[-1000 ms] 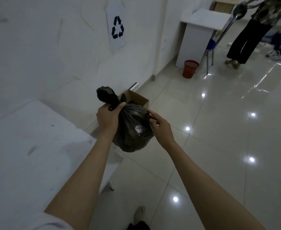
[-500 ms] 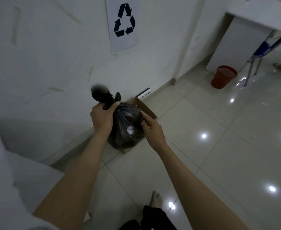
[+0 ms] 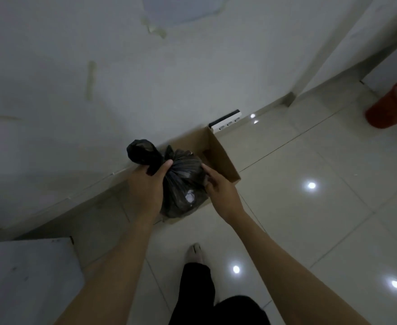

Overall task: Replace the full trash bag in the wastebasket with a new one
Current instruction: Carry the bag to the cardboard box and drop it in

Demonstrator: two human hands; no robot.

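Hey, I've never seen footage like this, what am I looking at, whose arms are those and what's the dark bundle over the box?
There is no machine here. A camera worn on a person's head looks forward and down, so the two bare arms reaching in from the bottom are that person's own. The left hand has its grip closed around the twisted neck of a tied black trash bag, and the right hand steadies the bag's side with its fingers. The bag hangs over an open cardboard box that stands on the shiny tiled floor against the white wall. A red wastebasket stands further off at the right edge. Below, you see the person's dark trouser leg and one foot.
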